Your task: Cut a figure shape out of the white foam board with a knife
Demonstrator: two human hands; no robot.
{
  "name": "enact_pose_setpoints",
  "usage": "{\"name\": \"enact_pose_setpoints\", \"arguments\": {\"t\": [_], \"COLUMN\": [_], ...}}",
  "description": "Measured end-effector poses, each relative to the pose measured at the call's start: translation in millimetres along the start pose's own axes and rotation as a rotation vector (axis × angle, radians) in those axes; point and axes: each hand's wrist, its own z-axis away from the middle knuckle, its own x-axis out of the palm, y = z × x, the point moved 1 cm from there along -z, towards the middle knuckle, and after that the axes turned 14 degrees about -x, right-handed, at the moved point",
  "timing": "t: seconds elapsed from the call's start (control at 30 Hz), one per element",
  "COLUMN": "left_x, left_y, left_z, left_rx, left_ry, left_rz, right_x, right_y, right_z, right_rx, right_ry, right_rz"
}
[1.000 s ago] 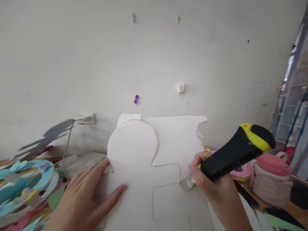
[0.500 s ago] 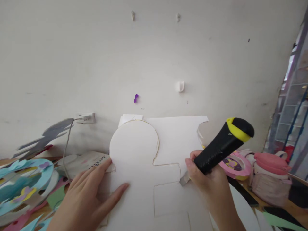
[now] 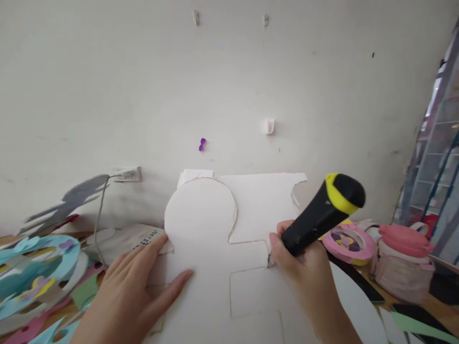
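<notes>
A large white board (image 3: 201, 286) with outlines of a round top and stepped edges leans up toward the wall. Its outlines look partly cut. My left hand (image 3: 132, 286) lies spread on the board's left side, thumb and fingers apart, holding nothing. In my right hand (image 3: 304, 272) is a thick black cutter (image 3: 319, 215) with a yellow band, its butt tilted up to the right. The blade end meets the board at the short vertical line right of centre; my fingers mostly hide the blade.
Blue paper shapes (image 3: 39, 272) and a grey device (image 3: 132, 236) with a cable stand at the left. A wall socket (image 3: 127, 174) is above them. On the right are a pink ring (image 3: 366, 243), a pink bag (image 3: 403, 272) and dark flat objects.
My right hand and the cutter have shifted slightly left, and less of the blade shows. My left hand rests almost where it was.
</notes>
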Motion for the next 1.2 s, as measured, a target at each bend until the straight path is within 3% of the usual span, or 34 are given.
{"name": "enact_pose_setpoints", "arguments": {"t": [0.23,0.47,0.53,0.7,0.77,0.9,1.07,1.2], "left_x": [7.5,9.2,7.6,3.5,2.0,-2.3,-13.2,-21.7], "left_y": [-5.2,-1.7,-1.2,-5.3,-6.8,-3.4,14.5,24.8], "left_z": [-0.2,-4.4,-5.7,-7.7,-7.7,-9.0,-16.0,-19.3], "left_rx": [-0.003,-0.076,-0.116,-0.201,-0.194,-0.231,-0.315,-0.378], "left_ry": [-0.024,-0.151,-0.182,-0.17,-0.152,-0.19,-0.294,-0.345], "left_rz": [0.017,0.055,0.088,0.151,0.134,0.118,0.115,0.128], "right_x": [-5.7,-30.3,-35.7,-30.6,-24.9,-18.8,-20.3,-18.7], "right_y": [2.1,-7.9,-9.0,-7.8,-7.6,-5.2,0.5,0.1], "right_z": [2.0,1.0,4.0,15.1,16.5,12.7,5.9,4.7], "right_rx": [-0.067,0.047,0.019,-0.201,-0.237,-0.209,-0.231,-0.161], "right_ry": [-0.012,-0.206,-0.227,-0.077,-0.077,-0.123,0.157,0.17], "right_rz": [0.068,0.205,0.213,0.168,0.114,0.052,-0.022,-0.139]}}
